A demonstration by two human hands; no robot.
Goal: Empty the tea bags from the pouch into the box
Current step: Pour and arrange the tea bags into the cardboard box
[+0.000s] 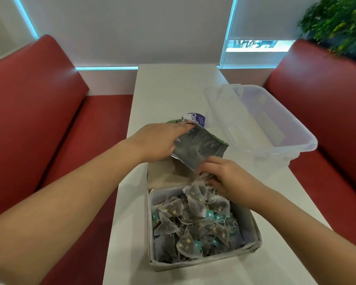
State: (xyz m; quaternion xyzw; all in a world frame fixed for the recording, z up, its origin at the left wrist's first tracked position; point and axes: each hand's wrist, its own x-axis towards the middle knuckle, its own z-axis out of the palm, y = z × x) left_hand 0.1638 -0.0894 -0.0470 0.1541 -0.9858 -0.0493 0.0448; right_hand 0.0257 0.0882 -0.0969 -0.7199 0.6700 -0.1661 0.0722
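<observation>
The emptying step is judged to be well advanced; the foil tea pouch [197, 149] is gripped by the left hand [160, 140] and held tilted, mouth down, over the far flap of the cardboard box [201, 262], which stands at the near end of the white tabletop [162, 95]; the right hand [224, 177] is placed at the pouch mouth with its fingers curled among the pyramid tea bags [193, 221] there, though whether a bag is actually pinched cannot be told; the box is already heaped with tea bags, strings and teal tags tangled together. The next move is judged to call for the last bags being drawn or shaken out of the pouch and kept inside the box walls. A clear plastic tub [275, 128] is seen lying near the right edge of the tabletop, overhanging it; red upholstered benches [39, 99] are set along both sides, with drawn window blinds [121, 27] beyond and a leafy plant [337, 23] at the far right.
</observation>
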